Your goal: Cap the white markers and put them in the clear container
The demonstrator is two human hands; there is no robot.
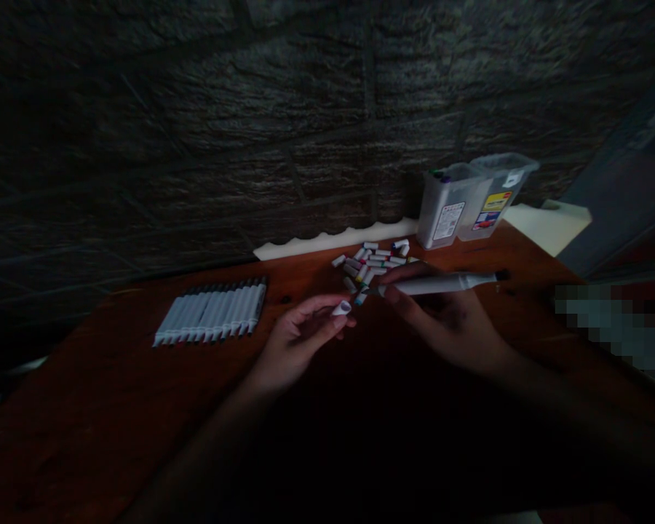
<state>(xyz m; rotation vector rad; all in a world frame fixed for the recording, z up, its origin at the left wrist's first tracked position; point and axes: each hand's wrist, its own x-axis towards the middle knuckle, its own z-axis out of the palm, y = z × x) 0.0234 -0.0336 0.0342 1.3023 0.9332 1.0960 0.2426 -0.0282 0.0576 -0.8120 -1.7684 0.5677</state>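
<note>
Between the thumb and fingers of my left hand (300, 338) is a white marker cap (341, 308), its hollow end facing up and right. My right hand (447, 320) grips a white marker (437, 284) lying nearly level, one dark tip toward the cap and a dark end pointing right. A small gap separates marker and cap. Just beyond both hands lies a loose pile of white caps (379, 263) with coloured ends. Left of my left hand, a row of several white markers (212, 311) lies side by side on the wooden table (114, 393).
Two clear plastic containers (472, 207) with labels stand at the back right, a few dark-ended items in the left one. A cream scalloped strip (327, 239) runs along the stone wall (223, 131). A pale sheet (551, 225) lies at the far right corner. The scene is dim.
</note>
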